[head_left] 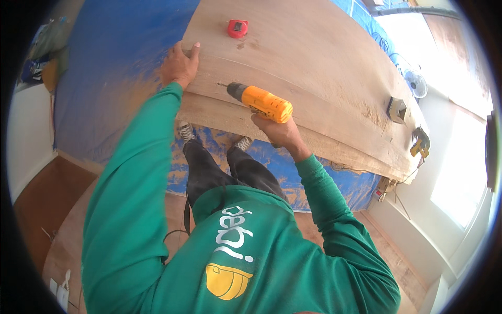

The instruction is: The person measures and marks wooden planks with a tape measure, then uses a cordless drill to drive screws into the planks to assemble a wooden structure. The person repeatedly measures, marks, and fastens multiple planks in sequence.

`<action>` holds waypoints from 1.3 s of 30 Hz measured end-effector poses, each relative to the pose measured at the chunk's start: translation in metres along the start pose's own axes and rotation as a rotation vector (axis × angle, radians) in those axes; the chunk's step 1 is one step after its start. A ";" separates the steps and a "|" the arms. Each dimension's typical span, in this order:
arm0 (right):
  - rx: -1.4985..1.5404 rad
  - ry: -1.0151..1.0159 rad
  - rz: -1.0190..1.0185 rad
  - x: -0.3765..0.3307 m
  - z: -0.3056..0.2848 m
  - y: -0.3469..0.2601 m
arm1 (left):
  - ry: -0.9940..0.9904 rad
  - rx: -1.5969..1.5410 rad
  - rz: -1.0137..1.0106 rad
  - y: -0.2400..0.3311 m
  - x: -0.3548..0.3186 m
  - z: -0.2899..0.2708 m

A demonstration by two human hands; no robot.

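My right hand (280,131) is wrapped round the grip of an orange and black cordless drill (264,103). The drill points left, and the tip of its bit is over the wooden sheets near their left end. My left hand (179,67) rests at the left edge of the top wooden sheet (314,57), its thumb spread from the other fingers. On that sheet, ahead of my left hand, lies a red tape measure (238,29). The lower part of the drill is hidden behind my right hand and the view angle.
Blue sheeting (112,68) dusted with sawdust covers the floor left of the stacked wood. Toward its right end are a metal-sided tool (396,110) and a yellow and black tool (420,143). A fan (416,83) stands beyond, near a bright window. My feet are at the near edge.
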State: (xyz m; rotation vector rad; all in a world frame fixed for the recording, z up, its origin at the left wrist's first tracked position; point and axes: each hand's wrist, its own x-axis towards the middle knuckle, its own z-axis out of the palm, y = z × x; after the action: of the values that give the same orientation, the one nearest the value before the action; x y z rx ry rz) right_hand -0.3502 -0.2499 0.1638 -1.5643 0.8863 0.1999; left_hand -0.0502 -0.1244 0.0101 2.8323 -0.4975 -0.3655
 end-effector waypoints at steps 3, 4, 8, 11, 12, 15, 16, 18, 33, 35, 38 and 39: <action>-0.058 -0.002 0.001 0.005 -0.003 0.002 | -0.009 0.001 0.007 -0.001 -0.001 -0.001; -0.093 0.004 0.016 0.006 -0.004 0.002 | 0.001 -0.002 0.011 -0.001 -0.001 -0.001; -0.062 -0.012 -0.010 0.009 -0.007 0.005 | 0.009 -0.011 0.012 0.000 -0.001 -0.001; -0.059 -0.022 -0.001 0.010 -0.007 0.006 | 0.011 0.009 0.015 0.000 -0.001 0.000; -0.070 -0.028 -0.027 0.011 -0.007 0.006 | 0.009 0.003 0.015 0.000 -0.001 0.001; -0.075 -0.025 -0.063 0.013 -0.006 0.007 | 0.011 -0.005 0.018 0.000 0.000 0.000; -0.074 -0.026 -0.053 0.014 -0.005 0.008 | 0.014 -0.012 0.021 0.001 -0.001 0.000; -0.089 -0.023 -0.069 0.015 -0.005 0.008 | 0.015 -0.008 0.015 0.002 -0.001 -0.001; -0.358 -0.018 -0.228 0.020 -0.005 -0.030 | -0.012 -0.093 0.008 0.003 -0.007 -0.001; -0.391 -0.034 -0.103 0.022 -0.005 -0.043 | -0.022 -0.107 0.023 0.001 -0.006 0.000; -0.502 -0.047 -0.074 0.027 -0.002 -0.061 | -0.006 -0.150 0.022 0.000 -0.006 0.003; -0.531 -0.045 -0.055 0.029 -0.001 -0.066 | 0.002 -0.153 0.029 0.001 -0.006 0.004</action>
State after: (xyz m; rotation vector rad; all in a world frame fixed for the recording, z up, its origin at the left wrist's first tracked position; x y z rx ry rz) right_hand -0.2887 -0.2672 0.1978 -2.0631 0.7901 0.4573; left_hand -0.0572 -0.1236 0.0075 2.6746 -0.4876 -0.3783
